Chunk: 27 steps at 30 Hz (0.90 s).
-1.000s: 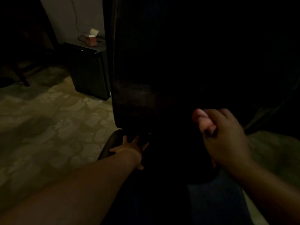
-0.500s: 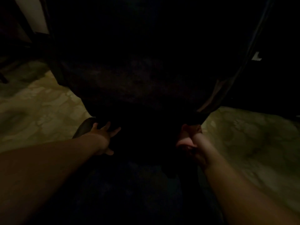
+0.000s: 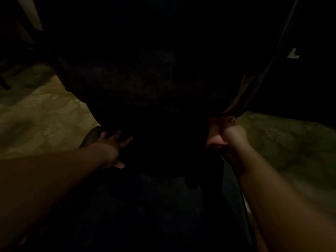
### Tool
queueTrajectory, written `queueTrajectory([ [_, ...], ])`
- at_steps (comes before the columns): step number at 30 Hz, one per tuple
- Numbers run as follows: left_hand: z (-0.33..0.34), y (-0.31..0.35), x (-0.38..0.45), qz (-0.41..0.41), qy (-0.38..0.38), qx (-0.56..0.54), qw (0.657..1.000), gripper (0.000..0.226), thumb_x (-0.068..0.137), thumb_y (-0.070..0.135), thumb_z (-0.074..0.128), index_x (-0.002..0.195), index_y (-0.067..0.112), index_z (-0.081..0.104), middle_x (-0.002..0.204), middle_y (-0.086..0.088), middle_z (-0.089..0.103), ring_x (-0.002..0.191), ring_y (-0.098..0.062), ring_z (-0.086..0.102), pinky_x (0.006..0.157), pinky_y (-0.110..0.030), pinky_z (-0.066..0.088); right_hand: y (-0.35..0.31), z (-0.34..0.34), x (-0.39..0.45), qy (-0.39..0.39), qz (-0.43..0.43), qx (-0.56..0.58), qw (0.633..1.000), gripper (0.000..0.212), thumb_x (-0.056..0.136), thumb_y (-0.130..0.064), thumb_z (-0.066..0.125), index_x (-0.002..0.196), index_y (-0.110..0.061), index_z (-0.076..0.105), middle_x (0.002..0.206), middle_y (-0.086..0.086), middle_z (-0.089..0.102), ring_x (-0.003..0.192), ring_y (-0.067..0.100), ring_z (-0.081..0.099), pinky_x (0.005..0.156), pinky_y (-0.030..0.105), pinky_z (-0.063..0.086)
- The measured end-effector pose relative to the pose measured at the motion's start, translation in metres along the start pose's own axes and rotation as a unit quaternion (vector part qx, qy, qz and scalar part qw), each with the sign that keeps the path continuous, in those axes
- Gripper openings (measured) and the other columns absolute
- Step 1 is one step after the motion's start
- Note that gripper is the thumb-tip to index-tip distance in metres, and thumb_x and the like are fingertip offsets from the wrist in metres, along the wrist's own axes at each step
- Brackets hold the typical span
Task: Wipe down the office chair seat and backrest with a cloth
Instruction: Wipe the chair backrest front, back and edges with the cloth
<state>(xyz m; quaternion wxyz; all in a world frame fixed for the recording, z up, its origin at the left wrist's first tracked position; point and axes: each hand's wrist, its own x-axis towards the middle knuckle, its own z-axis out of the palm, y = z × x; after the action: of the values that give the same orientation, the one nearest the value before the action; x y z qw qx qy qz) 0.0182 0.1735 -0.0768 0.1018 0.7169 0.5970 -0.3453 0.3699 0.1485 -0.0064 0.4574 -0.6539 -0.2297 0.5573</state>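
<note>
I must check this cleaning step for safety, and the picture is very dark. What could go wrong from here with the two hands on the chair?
1. The room is so dim that the chair backrest barely shows; missed spots seem likely.
2. The left hand only rests with spread fingers at the backrest's lower edge, so the chair might turn or roll away.
3. The right hand is curled at the other edge; whether it holds a cloth cannot be told.

a pale patterned floor (image 3: 41, 117) shows at nine o'clock and again at three o'clock. the dark office chair (image 3: 145, 88) stands on it at centre; its base is lost in shadow.
</note>
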Motion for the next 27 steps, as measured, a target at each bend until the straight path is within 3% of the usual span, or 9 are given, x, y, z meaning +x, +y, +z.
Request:
queueTrajectory([
  [3, 0.001, 0.0, 0.002, 0.0, -0.003, -0.008, 1.0, 0.111, 0.093, 0.063, 0.066, 0.164, 0.039, -0.016, 0.174, -0.015, -0.016, 0.16, -0.044, 0.004, 0.128, -0.05, 0.008, 0.002, 0.01, 0.009, 0.045, -0.009, 0.019, 0.999, 0.039, 0.108, -0.013, 0.057, 0.142, 0.005, 0.057, 0.143, 0.031, 0.06, 0.125, 0.049, 0.062, 0.058, 0.028, 0.05],
  [5, 0.002, 0.0, 0.002, 0.0, 0.003, -0.008, 1.0, 0.111, 0.093, 0.064, 0.065, 0.164, 0.039, -0.017, 0.174, -0.014, -0.016, 0.159, -0.044, 0.005, 0.128, -0.048, 0.01, 0.002, 0.016, 0.013, 0.108, -0.045, 0.033, 0.993, 0.032, 0.108, -0.023, 0.059, 0.137, -0.009, 0.059, 0.132, 0.016, 0.065, 0.107, 0.032, 0.063, 0.06, 0.018, 0.046],
  [8, 0.008, -0.001, 0.008, 0.008, 0.009, -0.026, 1.0, 0.115, 0.09, 0.068, 0.067, 0.163, 0.041, -0.018, 0.174, -0.015, -0.017, 0.158, -0.049, 0.004, 0.129, -0.053, 0.012, 0.0, 0.019, 0.017, 0.166, -0.053, 0.068, 0.982, 0.034, 0.107, -0.036, 0.061, 0.131, -0.013, 0.061, 0.132, 0.009, 0.065, 0.108, 0.025, 0.06, 0.081, 0.028, 0.043],
  [10, 0.015, -0.007, 0.013, 0.001, 0.003, -0.079, 0.997, 0.12, 0.085, 0.068, 0.073, 0.16, 0.05, -0.019, 0.174, -0.008, -0.02, 0.157, -0.054, -0.002, 0.126, -0.061, 0.019, 0.004, 0.019, 0.03, 0.172, -0.02, 0.11, 0.979, 0.042, 0.114, -0.024, 0.047, 0.147, 0.002, 0.052, 0.143, 0.021, 0.061, 0.113, 0.03, 0.061, 0.078, 0.031, 0.044],
  [12, 0.018, -0.008, 0.014, -0.001, 0.008, -0.116, 0.993, 0.123, 0.081, 0.066, 0.078, 0.155, 0.06, -0.02, 0.174, 0.001, -0.022, 0.157, -0.052, -0.007, 0.121, -0.069, 0.025, 0.011, 0.029, 0.035, 0.159, -0.04, 0.071, 0.984, 0.043, 0.115, -0.017, 0.041, 0.149, 0.009, 0.046, 0.126, 0.028, 0.064, 0.102, 0.032, 0.062, 0.065, 0.021, 0.049],
  [14, 0.018, -0.008, 0.014, -0.002, 0.009, -0.13, 0.992, 0.124, 0.079, 0.065, 0.08, 0.15, 0.065, -0.022, 0.173, 0.007, -0.023, 0.157, -0.049, -0.012, 0.116, -0.076, 0.027, 0.02, 0.041, 0.028, 0.126, -0.078, 0.038, 0.988, 0.03, 0.11, -0.017, 0.052, 0.129, 0.004, 0.06, 0.091, 0.01, 0.06, 0.084, 0.029, 0.065, 0.056, 0.015, 0.046],
  [18, 0.016, -0.007, 0.007, -0.005, 0.009, -0.15, 0.989, 0.122, 0.079, 0.068, 0.079, 0.152, 0.066, -0.018, 0.173, 0.01, -0.022, 0.158, -0.046, -0.013, 0.113, -0.08, 0.026, 0.025, 0.066, 0.005, 0.085, -0.101, 0.028, 0.991, 0.016, 0.108, -0.021, 0.06, 0.104, -0.008, 0.068, 0.077, 0.001, 0.059, 0.057, 0.013, 0.059, 0.041, 0.005, 0.036],
  [22, 0.013, -0.003, -0.001, -0.009, 0.023, -0.171, 0.985, 0.12, 0.081, 0.063, 0.081, 0.156, 0.064, -0.013, 0.173, 0.012, -0.02, 0.16, -0.041, -0.013, 0.11, -0.082, 0.028, 0.018, 0.076, 0.018, 0.165, -0.062, 0.032, 0.984, 0.03, 0.113, -0.019, 0.046, 0.131, 0.0, 0.061, 0.1, 0.014, 0.068, 0.062, 0.013, 0.053, 0.039, 0.017, 0.045],
  [27, 0.017, -0.007, -0.009, 0.001, 0.036, -0.202, 0.979, 0.117, 0.08, 0.06, 0.082, 0.157, 0.064, -0.005, 0.173, 0.014, -0.019, 0.161, -0.035, -0.015, 0.111, -0.082, 0.023, 0.038, 0.109, 0.018, 0.075, -0.077, -0.055, 0.993, 0.026, 0.107, -0.028, 0.059, 0.115, -0.006, 0.07, 0.104, 0.011, 0.07, 0.092, 0.026, 0.069, 0.074, 0.026, 0.05],
])
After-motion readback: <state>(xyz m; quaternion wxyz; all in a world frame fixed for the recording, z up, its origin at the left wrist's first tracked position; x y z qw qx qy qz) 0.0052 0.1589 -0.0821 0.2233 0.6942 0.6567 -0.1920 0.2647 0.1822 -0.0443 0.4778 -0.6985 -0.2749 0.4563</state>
